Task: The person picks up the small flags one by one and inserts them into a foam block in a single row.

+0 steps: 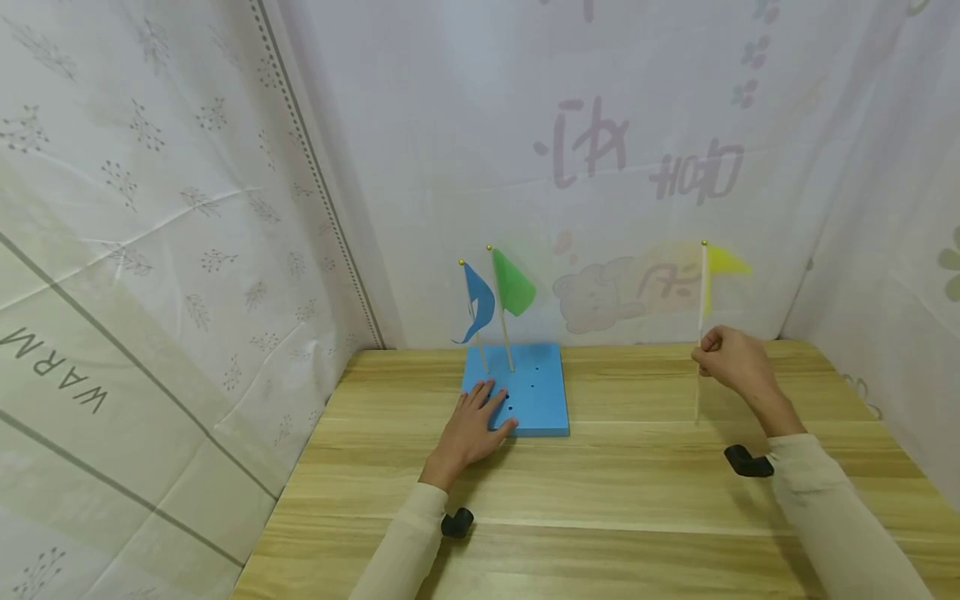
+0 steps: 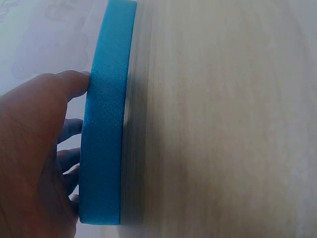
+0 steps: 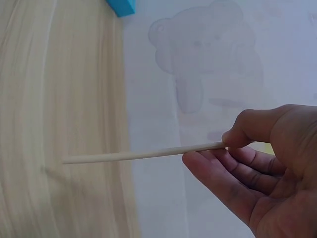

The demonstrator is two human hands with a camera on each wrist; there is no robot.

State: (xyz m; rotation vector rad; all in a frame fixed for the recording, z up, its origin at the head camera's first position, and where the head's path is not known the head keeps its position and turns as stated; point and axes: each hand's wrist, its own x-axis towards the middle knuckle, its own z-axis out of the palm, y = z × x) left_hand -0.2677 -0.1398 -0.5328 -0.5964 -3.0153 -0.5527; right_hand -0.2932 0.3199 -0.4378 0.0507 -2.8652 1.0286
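A flat blue foam block (image 1: 543,408) with several small holes lies near the table's back edge. The left hand (image 1: 471,427) rests on its front left part, fingers spread; the left wrist view shows the thumb and fingertips against the top face, beside the block's thick side (image 2: 106,119). A blue flag (image 1: 480,304) and a green flag (image 1: 513,283) stand in the block, both leaning left. Off to the right, the right hand (image 1: 737,362) pinches the stick of a yellow flag (image 1: 726,260), nearly upright. The stick's lower end (image 3: 94,158) points at the table.
The wooden table (image 1: 600,500) carries the block. Behind it hangs a pale printed curtain (image 1: 465,150), and another patterned cloth (image 1: 187,208) covers the left side. Black wrist mounts (image 1: 748,461) sit by both cuffs.
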